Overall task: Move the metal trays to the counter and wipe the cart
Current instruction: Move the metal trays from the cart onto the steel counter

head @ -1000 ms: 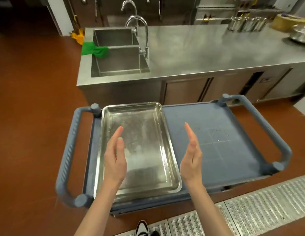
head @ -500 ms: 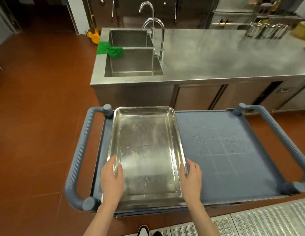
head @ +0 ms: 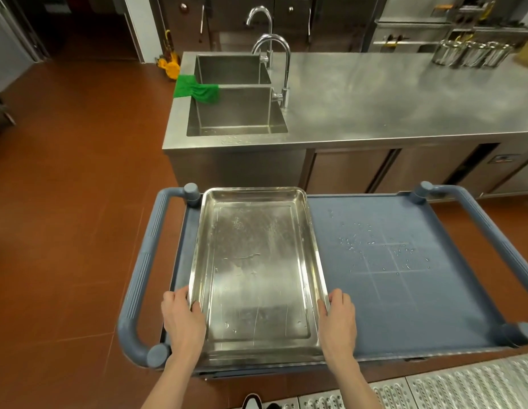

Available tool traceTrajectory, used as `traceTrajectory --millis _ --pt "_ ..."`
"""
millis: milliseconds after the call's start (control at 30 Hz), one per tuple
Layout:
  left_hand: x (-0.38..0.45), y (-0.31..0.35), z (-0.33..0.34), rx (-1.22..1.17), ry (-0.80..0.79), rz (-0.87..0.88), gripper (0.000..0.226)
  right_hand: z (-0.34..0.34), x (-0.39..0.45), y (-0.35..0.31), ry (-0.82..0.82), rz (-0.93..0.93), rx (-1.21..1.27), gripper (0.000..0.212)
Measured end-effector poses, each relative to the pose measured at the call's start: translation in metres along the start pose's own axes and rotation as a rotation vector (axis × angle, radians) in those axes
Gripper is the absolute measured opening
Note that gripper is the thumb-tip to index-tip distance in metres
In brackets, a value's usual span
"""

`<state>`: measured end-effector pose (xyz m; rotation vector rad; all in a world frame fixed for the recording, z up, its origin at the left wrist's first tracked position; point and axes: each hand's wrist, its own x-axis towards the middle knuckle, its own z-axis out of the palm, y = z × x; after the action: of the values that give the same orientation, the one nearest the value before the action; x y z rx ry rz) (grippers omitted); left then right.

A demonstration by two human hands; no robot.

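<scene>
A shiny rectangular metal tray [head: 256, 270] lies on the left half of the blue-grey cart [head: 404, 290]. My left hand [head: 183, 320] grips the tray's left rim near its front corner, thumb over the edge. My right hand [head: 339, 323] grips the right rim opposite, fingers curled under it. Water drops lie scattered on the bare right half of the cart top. Beyond the cart stands the steel counter [head: 404, 104]. A green cloth [head: 196, 89] hangs over the divider of the double sink [head: 236, 113].
Two curved taps [head: 274, 60] rise beside the sink. Metal canisters [head: 469, 56] stand at the counter's far right. Cart handles [head: 141, 276] stick out on both sides. A perforated metal floor grate [head: 433, 388] runs by my feet; red tile floor lies to the left.
Both hands came down from above the tray, fingers straight, and now curl around its left and right rims. The view has shifted left and closer.
</scene>
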<state>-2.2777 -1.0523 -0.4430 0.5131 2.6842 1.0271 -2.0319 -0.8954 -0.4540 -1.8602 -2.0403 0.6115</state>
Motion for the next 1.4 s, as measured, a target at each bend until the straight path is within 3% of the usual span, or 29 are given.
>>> traceTrajectory --millis 233,400,500,600,800,933,1167,1400 --pt "-0.003 0.001 -0.002 0.046 0.051 0.028 0.038 0.001 -0.005 -0.001 0.021 -0.012 -0.042 0.015" --pt "0.0 0.005 -0.008 -0.013 0.041 -0.021 0.043 -0.009 -0.011 -0.009 -0.012 0.077 0.091 0.016" --pt "-0.002 0.015 -0.018 -0.066 0.044 -0.075 0.034 -0.015 -0.011 -0.007 -0.012 0.086 0.146 0.018" --pt "-0.01 0.033 -0.031 -0.206 0.067 -0.172 0.02 -0.02 -0.011 -0.006 -0.001 0.118 0.185 0.028" --pt "-0.009 0.054 -0.041 -0.28 0.026 -0.156 0.025 -0.035 -0.013 -0.001 0.014 0.167 0.291 0.051" --pt "-0.012 0.081 -0.04 -0.331 -0.039 -0.113 0.018 -0.058 -0.017 0.008 0.06 0.184 0.389 0.058" --pt "-0.034 0.126 -0.015 -0.419 -0.227 -0.034 0.016 -0.127 -0.024 0.031 0.213 0.255 0.427 0.051" --pt "-0.077 0.171 0.002 -0.433 -0.433 0.178 0.02 -0.189 -0.05 0.069 0.37 0.354 0.453 0.051"
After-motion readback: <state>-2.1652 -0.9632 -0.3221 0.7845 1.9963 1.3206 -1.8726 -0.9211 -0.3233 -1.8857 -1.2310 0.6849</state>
